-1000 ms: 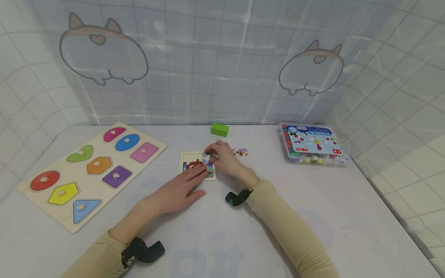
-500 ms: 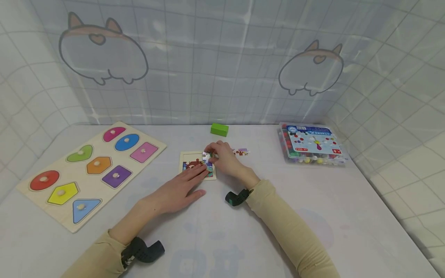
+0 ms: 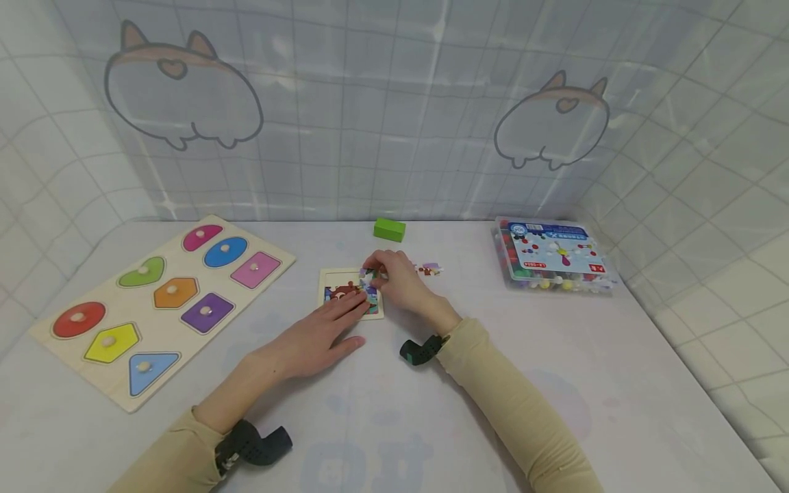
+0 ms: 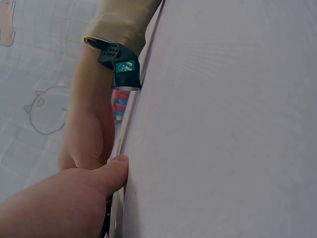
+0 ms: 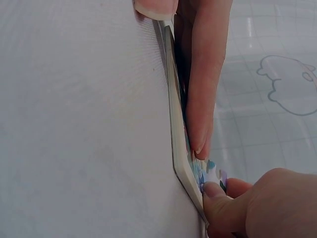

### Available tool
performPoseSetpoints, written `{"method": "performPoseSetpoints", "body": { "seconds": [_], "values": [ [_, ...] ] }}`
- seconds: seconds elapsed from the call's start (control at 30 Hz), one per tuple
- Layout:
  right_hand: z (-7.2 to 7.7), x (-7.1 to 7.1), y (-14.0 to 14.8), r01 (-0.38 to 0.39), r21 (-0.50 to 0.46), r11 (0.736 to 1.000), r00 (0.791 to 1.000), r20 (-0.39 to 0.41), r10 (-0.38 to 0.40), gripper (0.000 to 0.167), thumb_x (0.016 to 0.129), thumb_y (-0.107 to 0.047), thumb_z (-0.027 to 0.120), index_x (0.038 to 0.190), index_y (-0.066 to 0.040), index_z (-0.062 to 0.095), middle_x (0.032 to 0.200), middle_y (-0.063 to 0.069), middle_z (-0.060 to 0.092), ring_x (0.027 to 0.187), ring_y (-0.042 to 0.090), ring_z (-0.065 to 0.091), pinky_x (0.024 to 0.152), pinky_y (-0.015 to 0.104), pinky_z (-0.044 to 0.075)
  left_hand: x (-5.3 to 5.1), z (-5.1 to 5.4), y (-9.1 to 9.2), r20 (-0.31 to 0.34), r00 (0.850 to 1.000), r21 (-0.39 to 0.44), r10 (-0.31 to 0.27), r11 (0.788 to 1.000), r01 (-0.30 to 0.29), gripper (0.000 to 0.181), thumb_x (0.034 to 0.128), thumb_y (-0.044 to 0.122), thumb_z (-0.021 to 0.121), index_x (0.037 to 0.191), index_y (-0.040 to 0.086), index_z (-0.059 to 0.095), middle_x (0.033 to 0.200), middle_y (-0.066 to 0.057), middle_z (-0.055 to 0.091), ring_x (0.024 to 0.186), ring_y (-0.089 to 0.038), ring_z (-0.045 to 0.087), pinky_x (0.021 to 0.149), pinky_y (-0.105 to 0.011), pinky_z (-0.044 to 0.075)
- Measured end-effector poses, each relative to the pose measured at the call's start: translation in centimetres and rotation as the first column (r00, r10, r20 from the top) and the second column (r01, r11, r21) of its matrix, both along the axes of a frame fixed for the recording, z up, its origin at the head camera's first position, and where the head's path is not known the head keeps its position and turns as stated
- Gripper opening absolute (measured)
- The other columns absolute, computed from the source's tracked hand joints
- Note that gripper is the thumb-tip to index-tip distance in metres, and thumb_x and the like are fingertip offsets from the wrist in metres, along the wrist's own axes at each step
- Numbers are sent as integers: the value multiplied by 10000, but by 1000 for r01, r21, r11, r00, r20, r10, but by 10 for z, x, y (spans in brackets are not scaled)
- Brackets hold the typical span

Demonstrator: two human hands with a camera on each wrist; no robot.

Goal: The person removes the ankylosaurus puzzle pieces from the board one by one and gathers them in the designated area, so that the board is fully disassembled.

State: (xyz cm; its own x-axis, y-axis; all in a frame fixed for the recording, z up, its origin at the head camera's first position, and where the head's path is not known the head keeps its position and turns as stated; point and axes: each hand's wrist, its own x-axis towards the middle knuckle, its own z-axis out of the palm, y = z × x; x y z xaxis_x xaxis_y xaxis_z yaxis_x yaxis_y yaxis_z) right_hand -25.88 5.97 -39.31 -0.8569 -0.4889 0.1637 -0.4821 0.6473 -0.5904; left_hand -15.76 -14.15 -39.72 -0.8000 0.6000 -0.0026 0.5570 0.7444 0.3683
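A small square jigsaw in a pale wooden frame lies on the table, its picture showing a brown figure. The left hand lies over its lower part with fairly straight fingers resting on the picture. At the upper right of the tray, the right hand pinches a puzzle piece between thumb and fingers. In the right wrist view that piece stands tilted above the frame, held by the right hand, beside the fingertips of the left hand.
Loose puzzle pieces lie just right of the right hand. Behind stands a green block. A wooden shape board with knobbed pieces occupies the left side; a clear plastic box of colourful parts sits at the back right.
The pinched piece first tilted to show more of its pale face, and now is turned back somewhat in the right fingers. The left hand has stayed in place.
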Motion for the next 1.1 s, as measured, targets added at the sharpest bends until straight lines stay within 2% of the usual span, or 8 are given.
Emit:
{"method": "performPoseSetpoints", "body": {
  "seconds": [0.47,0.7,0.87,1.1],
  "values": [
    [-2,-1,-1,29,-34,999,1000,-10,-29,249,908,-40,714,1146,-108,681,1124,40,711,1023,207,554,906,352,458,-1,0,-1,2,1000,3,-1,1000,1,660,1027,410,529,1569,96,321,1657,-84,242,1525,-302,225,1217,-511,247],
    [-1,1,-1,35,-138,990,999,26,-32,256,911,-11,700,1146,-109,717,1103,24,698,963,162,609,887,311,522,-1,0,0,1,1000,1,3,1000,-3,658,1030,419,522,1570,102,320,1656,-78,245,1525,-300,225,1217,-510,250],
    [-1,1,-1,51,-172,984,998,51,-43,257,916,-11,694,1150,-111,734,1109,22,701,952,134,652,866,289,553,-2,1,-1,2,1000,-1,2,1000,-2,660,1028,414,526,1568,95,321,1655,-85,247,1525,-304,225,1217,-510,249],
    [9,1,-1,72,-225,972,995,81,-55,229,917,-45,708,1132,-106,755,1079,20,748,911,113,685,812,251,562,-1,0,0,6,1000,-3,5,1000,-5,672,1024,439,524,1570,105,319,1658,-73,242,1528,-295,220,1221,-503,242]
  ]
}}
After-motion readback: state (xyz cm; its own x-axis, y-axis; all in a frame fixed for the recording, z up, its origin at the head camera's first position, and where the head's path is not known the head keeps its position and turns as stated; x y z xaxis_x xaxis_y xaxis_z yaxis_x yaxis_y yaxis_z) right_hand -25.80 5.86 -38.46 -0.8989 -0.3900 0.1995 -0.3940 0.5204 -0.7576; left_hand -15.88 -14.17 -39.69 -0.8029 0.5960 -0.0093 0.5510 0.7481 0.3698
